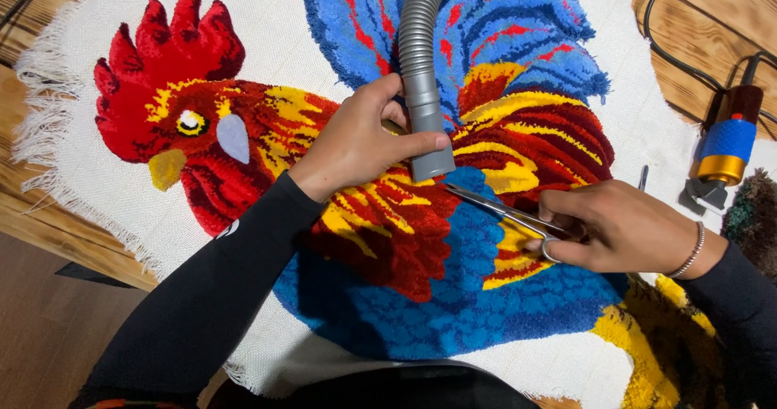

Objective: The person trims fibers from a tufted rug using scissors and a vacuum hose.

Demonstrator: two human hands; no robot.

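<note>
Left hand (356, 138) grips the grey vacuum hose (421, 69), its top cut off by the frame. Right hand (615, 227) holds scissors (494, 207), handles hidden, over the rooster rug (453, 296), whose fringe nears the surface (48, 207) edge.

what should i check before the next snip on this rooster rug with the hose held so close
1. Left hand grips the grey ribbed vacuum hose near its nozzle: ok.
2. Nozzle mouth sits just above the tufted rooster rug, beside the blades: ok.
3. Right hand holds the slim metal scissors by the loops: ok.
4. Scissor tips clear of left thumb: cannot tell, they are very close.
5. Blue and gold corded trimmer tool lies aside on the wooden table: ok.
</note>
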